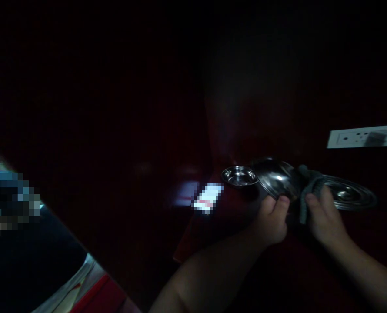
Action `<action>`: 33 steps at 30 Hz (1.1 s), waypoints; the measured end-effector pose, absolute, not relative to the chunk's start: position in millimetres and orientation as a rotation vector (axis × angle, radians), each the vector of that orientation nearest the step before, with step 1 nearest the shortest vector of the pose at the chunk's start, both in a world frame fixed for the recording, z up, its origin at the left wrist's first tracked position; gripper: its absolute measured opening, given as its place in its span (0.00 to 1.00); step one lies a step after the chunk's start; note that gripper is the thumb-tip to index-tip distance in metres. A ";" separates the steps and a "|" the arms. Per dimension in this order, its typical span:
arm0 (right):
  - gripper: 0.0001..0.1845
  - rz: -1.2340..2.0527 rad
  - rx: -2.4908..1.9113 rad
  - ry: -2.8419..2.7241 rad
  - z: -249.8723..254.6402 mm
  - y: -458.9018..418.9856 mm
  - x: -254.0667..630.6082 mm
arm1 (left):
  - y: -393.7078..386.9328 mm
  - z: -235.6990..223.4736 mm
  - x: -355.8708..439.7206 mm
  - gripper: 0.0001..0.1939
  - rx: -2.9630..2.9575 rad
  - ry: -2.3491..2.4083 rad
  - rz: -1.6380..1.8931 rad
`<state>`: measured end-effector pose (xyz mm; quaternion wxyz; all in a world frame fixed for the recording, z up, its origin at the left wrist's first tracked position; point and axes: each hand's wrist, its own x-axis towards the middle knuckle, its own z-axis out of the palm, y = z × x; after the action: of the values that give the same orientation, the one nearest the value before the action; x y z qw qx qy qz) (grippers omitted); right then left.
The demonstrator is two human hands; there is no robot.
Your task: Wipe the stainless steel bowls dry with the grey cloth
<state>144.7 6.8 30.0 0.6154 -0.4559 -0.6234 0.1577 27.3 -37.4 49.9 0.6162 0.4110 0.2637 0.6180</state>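
Observation:
In the dim head view, my left hand point(273, 217) grips the rim of a shiny steel bowl point(276, 177), which is tilted on its side. Close by on the right, my right hand point(325, 217) is closed on a grey-green cloth point(312, 187), bunched beside the bowl's far side. Behind the bowl, to its left, sits a small round steel dish point(239, 176). Steel plates point(356, 193), seemingly stacked, lie to the right, partly hidden by my right hand. Most of my fingers are out of sight behind the bowl and cloth.
A lit phone-like screen point(208, 197), pixelated, stands left of the small dish. A white socket strip point(363, 137) is on the dark wall at right. Beyond a diagonal edge at lower left are a pixelated patch point(7, 204) and a red item point(98, 298).

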 end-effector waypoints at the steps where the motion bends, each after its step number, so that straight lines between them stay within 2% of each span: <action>1: 0.32 0.360 -1.092 -1.407 30.5 7.0 146.2 | -35.4 48.5 28.2 0.21 0.972 0.558 1.435; 5: 0.31 0.263 -1.213 -1.367 34.6 6.8 154.8 | -26.2 45.9 28.8 0.20 0.863 0.553 1.455; 11: 0.39 0.116 -1.296 -1.347 41.5 3.9 162.4 | -16.2 45.8 27.7 0.17 0.703 0.546 1.474; 16: 0.46 0.008 -1.128 -1.373 43.2 3.8 162.2 | -10.8 45.4 25.9 0.19 0.610 0.582 1.488; 23: 0.41 0.003 -1.174 -1.365 45.8 0.0 162.0 | -12.1 53.6 24.7 0.16 0.438 0.556 1.544; 33: 0.34 0.014 -1.104 -1.414 49.5 -2.2 161.8 | -2.1 51.9 20.5 0.18 0.442 0.643 1.653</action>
<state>161.8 -2.2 49.5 0.6237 -0.4810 -0.6161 0.0062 20.5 -2.1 51.9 0.6107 0.1914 0.2784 0.7162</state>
